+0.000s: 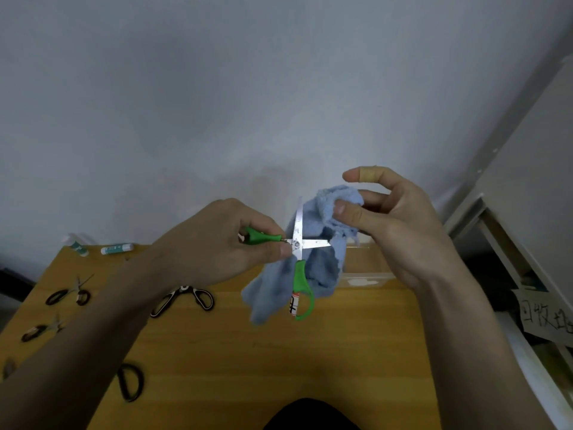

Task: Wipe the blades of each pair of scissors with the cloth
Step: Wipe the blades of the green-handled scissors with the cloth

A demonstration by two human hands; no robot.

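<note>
The right hand (400, 225) is pinching the cloth (316, 259) between thumb and curled fingers (350, 212), with the forefinger lifting free above it. The cloth is bunching at that pinch and hanging down behind the scissors (297, 243), which are being held up in the air over the surface (279, 352).

The left hand (223, 240) is gripping one green handle, thumb pressing close to the pivot. The scissors are standing wide open in a cross: one blade is pointing straight up, the other is pointing right, toward the right hand, and the second handle is dangling down in front of the cloth.

So the pinch is sitting just right of the upright blade and above the sideways one. Whether the cloth is actually touching either blade is hard to tell from here; it seems to be lying just behind them. I would judge that the right hand is the nearer one for the wipe, and that it needs to close the cloth round a blade and draw along its length toward the tip.

There is free air above and to the right. Other scissors (183, 301) are lying well apart on the left of the surface.
</note>
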